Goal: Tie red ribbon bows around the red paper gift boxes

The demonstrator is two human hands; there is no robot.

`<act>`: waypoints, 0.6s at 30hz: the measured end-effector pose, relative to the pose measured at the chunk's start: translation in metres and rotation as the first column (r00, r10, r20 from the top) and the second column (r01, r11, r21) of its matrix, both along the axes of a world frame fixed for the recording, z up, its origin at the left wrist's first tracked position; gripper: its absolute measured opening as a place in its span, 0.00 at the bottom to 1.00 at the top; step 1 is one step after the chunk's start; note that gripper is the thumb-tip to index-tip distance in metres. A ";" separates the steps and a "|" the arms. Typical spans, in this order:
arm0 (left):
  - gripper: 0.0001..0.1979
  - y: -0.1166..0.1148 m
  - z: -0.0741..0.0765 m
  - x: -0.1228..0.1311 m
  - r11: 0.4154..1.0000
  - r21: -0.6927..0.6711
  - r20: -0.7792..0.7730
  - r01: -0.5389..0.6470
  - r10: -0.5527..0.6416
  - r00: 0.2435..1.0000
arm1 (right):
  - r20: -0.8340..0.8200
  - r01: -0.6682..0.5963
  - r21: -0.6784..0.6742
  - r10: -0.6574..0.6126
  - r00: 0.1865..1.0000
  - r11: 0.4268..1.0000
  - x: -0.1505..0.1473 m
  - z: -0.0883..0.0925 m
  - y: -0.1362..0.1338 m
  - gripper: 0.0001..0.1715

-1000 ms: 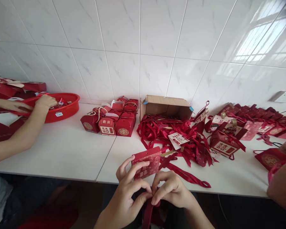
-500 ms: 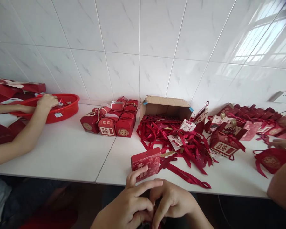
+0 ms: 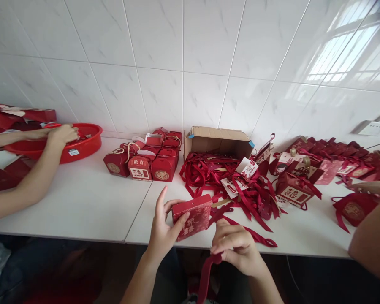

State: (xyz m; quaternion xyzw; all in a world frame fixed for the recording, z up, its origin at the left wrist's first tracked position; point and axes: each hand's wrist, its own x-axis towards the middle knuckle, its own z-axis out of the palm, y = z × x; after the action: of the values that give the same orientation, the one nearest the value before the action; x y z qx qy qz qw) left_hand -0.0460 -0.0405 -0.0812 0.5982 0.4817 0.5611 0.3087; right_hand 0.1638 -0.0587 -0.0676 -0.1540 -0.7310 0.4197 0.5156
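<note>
At the table's front edge my left hand (image 3: 166, 226) grips a small flat red gift box (image 3: 194, 216), thumb on its printed front and fingers at its left side. The box stands slightly tilted, with a small hole in its top. My right hand (image 3: 234, 245) is to the right of the box and apart from it. Between its thumb and fingers it pinches the end of a dark red strap (image 3: 205, 276), which hangs down over my lap. Just beyond both hands lies a tangled heap of red ribbons (image 3: 198, 169) with white tags (image 3: 247, 167) among them.
An open cardboard box (image 3: 220, 134) lies behind the ribbons. Several closed gift boxes (image 3: 164, 164) stand left of it, more (image 3: 294, 190) to the right. At far left a co-worker's hands (image 3: 61, 134) reach into a red basin (image 3: 93, 145); another person's arm (image 3: 373, 236) is at right.
My hands have moved apart, up from the lap. The left has taken hold of the red gift box; the right has drawn away rightward with the strap now visible.
</note>
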 end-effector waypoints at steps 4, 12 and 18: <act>0.30 0.003 -0.002 0.005 0.999 -0.044 0.053 -0.010 0.013 0.998 | 0.009 0.173 0.023 -0.173 0.985 0.985 0.003 -0.001 0.002 0.05; 0.08 0.005 -0.004 0.002 0.998 0.069 -0.083 0.013 -0.007 0.996 | 0.106 0.455 -0.002 -0.453 0.885 0.890 -0.015 -0.021 0.022 0.02; 0.08 -0.004 -0.003 0.008 0.997 0.040 -0.046 0.061 -0.060 0.997 | 0.108 0.449 -0.013 -0.445 0.889 0.893 -0.030 -0.031 0.034 0.03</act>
State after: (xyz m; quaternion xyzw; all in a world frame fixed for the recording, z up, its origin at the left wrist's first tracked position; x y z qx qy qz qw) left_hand -0.0378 -0.0447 -0.0838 0.6312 0.4584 0.5479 0.3022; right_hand 0.1334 -0.0244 -0.0989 -0.3491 -0.6931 0.2952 0.5574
